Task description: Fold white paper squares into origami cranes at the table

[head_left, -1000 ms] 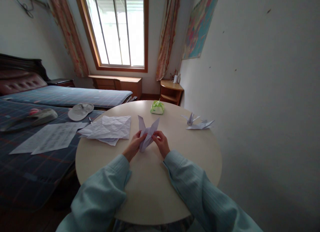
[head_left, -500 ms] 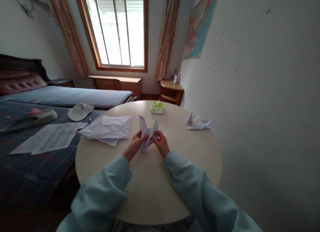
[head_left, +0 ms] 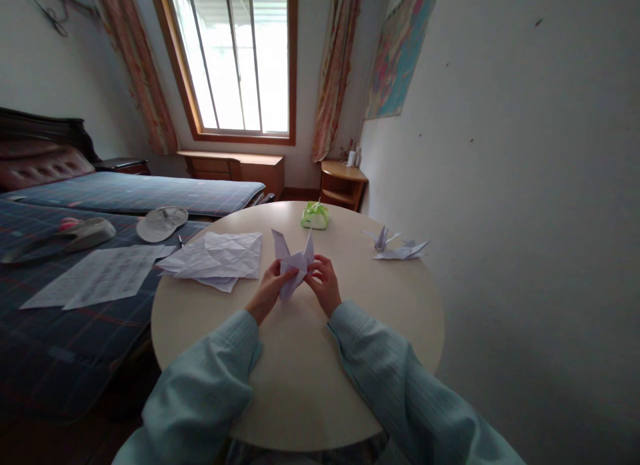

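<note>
A partly folded white paper crane (head_left: 295, 259) is held above the middle of the round table (head_left: 300, 371), with two narrow points standing up and a broader part pointing down. My left hand (head_left: 271, 285) grips its left side, thumb across the front. At the right edge, my right hand (head_left: 324, 281) pinches the paper between thumb and fingers. Some fingers of both hands are hidden behind the paper.
Crumpled white sheets (head_left: 225, 255) lie on the table's left. Finished paper cranes (head_left: 383, 239) sit at the right, and a green tissue pack (head_left: 315, 215) at the back. Left of the table is a bed (head_left: 100, 338) with printed sheets (head_left: 100, 275) and a white cap (head_left: 161, 223).
The folded paper has turned slightly and its upper points have shifted a little left. My right hand's fingers have moved slightly outward along the right edge.
</note>
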A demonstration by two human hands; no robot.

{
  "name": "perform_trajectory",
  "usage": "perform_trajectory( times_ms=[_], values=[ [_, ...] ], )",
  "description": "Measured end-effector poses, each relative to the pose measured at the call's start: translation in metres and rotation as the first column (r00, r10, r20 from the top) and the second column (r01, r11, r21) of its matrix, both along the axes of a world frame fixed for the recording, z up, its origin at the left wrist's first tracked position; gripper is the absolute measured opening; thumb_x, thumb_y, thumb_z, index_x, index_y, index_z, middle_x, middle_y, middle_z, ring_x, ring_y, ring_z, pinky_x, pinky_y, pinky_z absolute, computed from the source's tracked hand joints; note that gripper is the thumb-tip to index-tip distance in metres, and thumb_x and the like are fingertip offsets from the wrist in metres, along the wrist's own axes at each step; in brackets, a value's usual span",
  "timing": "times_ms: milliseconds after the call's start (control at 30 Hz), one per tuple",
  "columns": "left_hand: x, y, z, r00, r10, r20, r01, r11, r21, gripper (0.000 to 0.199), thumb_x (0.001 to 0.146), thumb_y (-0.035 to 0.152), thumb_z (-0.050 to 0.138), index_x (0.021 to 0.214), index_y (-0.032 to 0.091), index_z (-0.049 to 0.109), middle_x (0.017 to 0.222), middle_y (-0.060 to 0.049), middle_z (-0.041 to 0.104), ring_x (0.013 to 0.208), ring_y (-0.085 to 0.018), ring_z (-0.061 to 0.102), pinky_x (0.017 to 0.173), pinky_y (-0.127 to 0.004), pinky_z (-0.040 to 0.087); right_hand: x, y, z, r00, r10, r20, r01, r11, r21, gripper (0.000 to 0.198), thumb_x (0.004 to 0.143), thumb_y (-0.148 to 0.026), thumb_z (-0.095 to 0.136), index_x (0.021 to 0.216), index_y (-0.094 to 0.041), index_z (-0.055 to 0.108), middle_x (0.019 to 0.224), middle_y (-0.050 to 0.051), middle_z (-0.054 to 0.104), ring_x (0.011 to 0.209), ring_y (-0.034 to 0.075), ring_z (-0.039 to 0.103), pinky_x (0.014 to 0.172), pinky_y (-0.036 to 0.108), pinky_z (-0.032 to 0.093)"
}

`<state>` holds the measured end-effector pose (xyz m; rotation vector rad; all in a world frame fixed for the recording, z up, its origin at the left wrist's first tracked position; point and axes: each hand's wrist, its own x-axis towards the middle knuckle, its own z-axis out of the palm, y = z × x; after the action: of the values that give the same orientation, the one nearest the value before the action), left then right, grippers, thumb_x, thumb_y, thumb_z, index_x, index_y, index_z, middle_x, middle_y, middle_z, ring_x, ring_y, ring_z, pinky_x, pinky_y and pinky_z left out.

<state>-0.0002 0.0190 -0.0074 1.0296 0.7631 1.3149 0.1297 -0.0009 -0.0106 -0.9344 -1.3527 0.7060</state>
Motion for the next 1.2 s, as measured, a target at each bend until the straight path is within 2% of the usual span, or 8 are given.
perform_trajectory(
  times_ms=[167, 300, 467, 700, 833, 1200],
  values=[
    [0.0004, 0.0012, -0.0009, 1.000, 0.020, -0.003, -0.020, 1.000, -0.002, 0.036, 0.049, 0.024, 0.074, 0.078, 0.013, 0.057, 0.068, 0.000, 0.061, 0.062, -0.012, 0.054, 0.059, -0.021, 0.041, 0.0000, 0.0022, -0.0034, 0.999, 0.000, -0.044, 0.000, 1.000, 0.014, 0.021, 0.075, -0.037, 0.049, 0.070, -0.020, 0.059, 0.100, 0.006, 0.046, 0.090, 0.015, 0.048, 0.072, 0.028, 0.046],
    [0.0012, 0.0011, -0.0019, 1.000, -0.011, 0.020, 0.011, 1.000, -0.007, 0.036, 0.049, 0.024, 0.074, 0.078, 0.014, 0.056, 0.066, 0.001, 0.060, 0.062, -0.012, 0.055, 0.059, -0.021, 0.041, -0.0003, 0.0027, -0.0029, 0.999, -0.028, -0.030, 0.028, 1.000, -0.008, 0.018, 0.069, -0.036, 0.056, 0.067, -0.019, 0.057, 0.099, 0.005, 0.045, 0.087, 0.015, 0.049, 0.066, 0.027, 0.047],
    [0.0012, 0.0011, -0.0013, 0.997, -0.024, 0.075, 0.028, 0.999, -0.046, 0.029, 0.057, 0.032, 0.069, 0.076, 0.015, 0.055, 0.067, 0.002, 0.059, 0.060, -0.010, 0.054, 0.058, -0.020, 0.040, -0.0005, 0.0014, 0.0001, 0.998, -0.058, -0.036, 0.059, 0.998, 0.004, 0.015, 0.070, -0.032, 0.055, 0.064, -0.018, 0.055, 0.096, 0.005, 0.045, 0.084, 0.014, 0.049, 0.066, 0.027, 0.047],
    [0.0012, -0.0009, 0.0029, 0.995, 0.007, 0.097, -0.001, 0.998, -0.060, 0.030, 0.053, 0.030, 0.072, 0.067, 0.015, 0.051, 0.064, 0.003, 0.057, 0.058, -0.008, 0.052, 0.054, -0.018, 0.039, 0.0011, 0.0028, -0.0023, 0.985, -0.170, 0.014, 0.170, 0.985, 0.024, 0.017, 0.070, -0.029, 0.054, 0.058, -0.018, 0.051, 0.092, 0.004, 0.048, 0.086, 0.014, 0.049, 0.071, 0.030, 0.047],
    [0.0016, -0.0015, 0.0036, 0.995, 0.037, 0.087, -0.033, 0.999, -0.040, 0.029, 0.052, 0.028, 0.072, 0.064, 0.015, 0.049, 0.062, 0.004, 0.056, 0.056, -0.008, 0.050, 0.053, -0.018, 0.038, 0.0004, 0.0026, -0.0024, 0.977, -0.210, 0.030, 0.209, 0.977, 0.033, 0.018, 0.069, -0.027, 0.053, 0.055, -0.018, 0.047, 0.088, 0.004, 0.048, 0.081, 0.013, 0.048, 0.068, 0.029, 0.046],
    [0.0007, 0.0009, 0.0010, 0.989, 0.128, 0.074, -0.127, 0.992, -0.011, 0.028, 0.050, 0.026, 0.073, 0.061, 0.014, 0.050, 0.059, 0.004, 0.055, 0.056, -0.007, 0.049, 0.055, -0.018, 0.036, -0.0017, 0.0006, -0.0029, 0.987, -0.158, -0.038, 0.158, 0.987, 0.010, 0.022, 0.073, -0.032, 0.048, 0.056, -0.019, 0.043, 0.077, 0.000, 0.047, 0.069, 0.011, 0.046, 0.059, 0.022, 0.039]
  ],
)
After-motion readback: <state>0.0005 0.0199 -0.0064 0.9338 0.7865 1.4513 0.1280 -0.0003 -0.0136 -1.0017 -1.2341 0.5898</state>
